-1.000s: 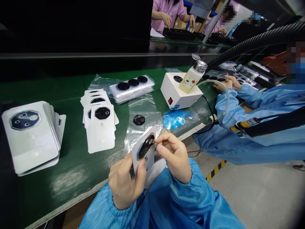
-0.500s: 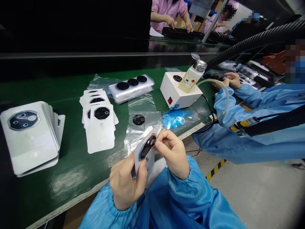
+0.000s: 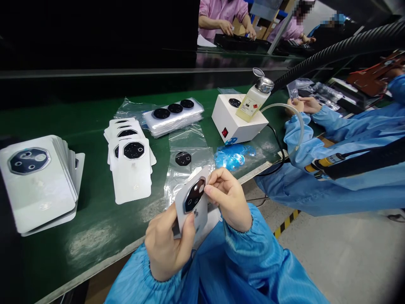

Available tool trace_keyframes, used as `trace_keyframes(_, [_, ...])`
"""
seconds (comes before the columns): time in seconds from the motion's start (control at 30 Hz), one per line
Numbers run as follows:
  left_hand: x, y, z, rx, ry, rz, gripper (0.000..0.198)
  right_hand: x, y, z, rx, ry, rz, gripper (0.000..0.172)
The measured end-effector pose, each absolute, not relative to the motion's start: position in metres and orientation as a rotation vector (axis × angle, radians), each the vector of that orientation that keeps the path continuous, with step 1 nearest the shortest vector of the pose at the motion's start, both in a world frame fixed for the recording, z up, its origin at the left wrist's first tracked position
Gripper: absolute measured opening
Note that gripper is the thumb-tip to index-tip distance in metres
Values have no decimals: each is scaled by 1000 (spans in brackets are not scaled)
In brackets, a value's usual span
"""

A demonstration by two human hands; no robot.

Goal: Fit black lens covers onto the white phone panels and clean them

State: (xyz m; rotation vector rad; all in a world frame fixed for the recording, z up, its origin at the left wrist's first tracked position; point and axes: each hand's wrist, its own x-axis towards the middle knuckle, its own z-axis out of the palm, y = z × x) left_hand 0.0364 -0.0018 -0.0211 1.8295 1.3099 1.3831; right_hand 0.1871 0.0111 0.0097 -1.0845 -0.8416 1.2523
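My left hand [image 3: 169, 240] grips a white phone back cover [image 3: 200, 221] by its lower left side, thumb in front and fingers behind. The cover is tilted up, showing a glossy black camera lens panel [image 3: 193, 196] with round lens marks. At the panel's upper right edge, the thumb and forefinger of my right hand [image 3: 229, 198] are pinched together; whatever lies between the fingertips is hidden. Behind the cover, a loose black lens panel [image 3: 183, 158] lies on a clear plastic bag [image 3: 193, 139] on the green bench.
Stacked white back covers stand at far left [image 3: 41, 198] and left of centre [image 3: 133, 181]. Lens panels top a pile of clear bags [image 3: 174, 122]. A white box [image 3: 237, 122] bears a pump bottle [image 3: 253, 103]; crumpled blue film [image 3: 234, 157] lies nearby. A co-worker's blue sleeves [image 3: 341, 126] are at right.
My left hand has turned the back cover so that its face shows more fully. My right fingertips stay at the lens panel's edge. The co-worker at right now holds up a clear bag.
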Motion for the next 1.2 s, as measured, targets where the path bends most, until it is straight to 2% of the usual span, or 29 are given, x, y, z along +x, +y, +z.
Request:
trace_keyframes(0.13, [37,2,-6,1774,1202,1297,20,191,12,14,-1026,-748,1429,26])
trace_keyframes(0.33, [38,-2,-2,1558,1115,1323,34,192,11,18,-996,-716,1461,25])
trace_keyframes(0.53, [42,-4,2,1371,1165,1331,29,195,11,20,-944,-693,1504,25])
trace_keyframes(0.73, [39,0,1,1398,982,1286,32,195,10,16,-977,-820,1289,19])
trace_keyframes(0.87, [43,-3,7,1274,1057,1241,28,193,9,14,-1037,-909,1222,23])
trace_keyframes(1.2, [46,-4,23,1017,1066,1075,27,196,10,15,-1099,-952,1082,19])
